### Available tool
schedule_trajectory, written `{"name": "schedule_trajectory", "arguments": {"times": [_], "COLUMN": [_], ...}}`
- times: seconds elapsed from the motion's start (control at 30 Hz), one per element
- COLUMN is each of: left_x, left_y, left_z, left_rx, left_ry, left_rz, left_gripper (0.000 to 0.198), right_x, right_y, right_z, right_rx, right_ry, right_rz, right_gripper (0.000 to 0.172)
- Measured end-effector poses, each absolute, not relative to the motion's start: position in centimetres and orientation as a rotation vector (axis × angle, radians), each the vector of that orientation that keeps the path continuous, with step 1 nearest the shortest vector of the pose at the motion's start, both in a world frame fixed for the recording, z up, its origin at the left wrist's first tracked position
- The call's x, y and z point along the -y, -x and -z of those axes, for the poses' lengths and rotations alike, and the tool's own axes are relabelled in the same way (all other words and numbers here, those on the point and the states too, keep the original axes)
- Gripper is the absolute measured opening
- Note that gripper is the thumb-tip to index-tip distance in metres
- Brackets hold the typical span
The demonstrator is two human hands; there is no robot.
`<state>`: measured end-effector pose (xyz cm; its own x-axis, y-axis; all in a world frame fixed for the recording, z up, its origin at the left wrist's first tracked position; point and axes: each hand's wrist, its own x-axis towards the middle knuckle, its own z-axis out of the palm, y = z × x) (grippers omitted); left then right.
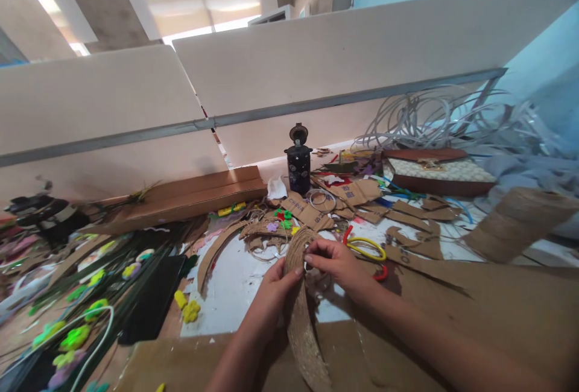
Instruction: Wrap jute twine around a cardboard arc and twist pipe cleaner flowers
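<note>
A curved cardboard strip wrapped in jute twine [299, 295] arches upward in front of me, over a sheet of cardboard [474, 313]. My left hand [275, 286] grips its left side with thumb and fingers closed round it. My right hand [337, 262] pinches the strip near its top from the right, fingertips pressed together on the twine. Both hands touch the strip and nearly touch each other.
A dark bottle [298, 166] stands behind, among cardboard scraps [362, 196]. A yellow ring [367, 247] lies right of my hands, a twine roll [515, 223] at far right. Green stems and foam flowers [85, 313] crowd the left. A patterned box [434, 175] and white partition stand behind.
</note>
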<state>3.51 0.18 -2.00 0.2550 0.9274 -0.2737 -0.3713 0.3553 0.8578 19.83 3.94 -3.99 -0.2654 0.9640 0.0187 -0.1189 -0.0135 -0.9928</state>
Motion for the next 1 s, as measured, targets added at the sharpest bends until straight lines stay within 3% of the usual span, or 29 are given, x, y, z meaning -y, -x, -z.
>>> {"name": "schedule_trajectory", "arguments": {"times": [0.37, 1.0], "left_x": [-0.1, 0.6], "left_y": [-3.5, -4.9], "left_z": [2.0, 2.5], "left_rx": [-0.947, -1.002], "left_ry": [-0.723, -0.713], "left_rz": [-1.084, -1.108], "left_gripper": [0.041, 0.045], "right_x": [-3.7, -4.0], "right_y": [-19.7, -19.9], "right_z": [3.6, 3.9], "right_rx": [1.313, 1.415], "right_ry": [0.969, 1.098], "right_rz": [-1.480, -1.207], "right_gripper": [0.028, 0.018]}}
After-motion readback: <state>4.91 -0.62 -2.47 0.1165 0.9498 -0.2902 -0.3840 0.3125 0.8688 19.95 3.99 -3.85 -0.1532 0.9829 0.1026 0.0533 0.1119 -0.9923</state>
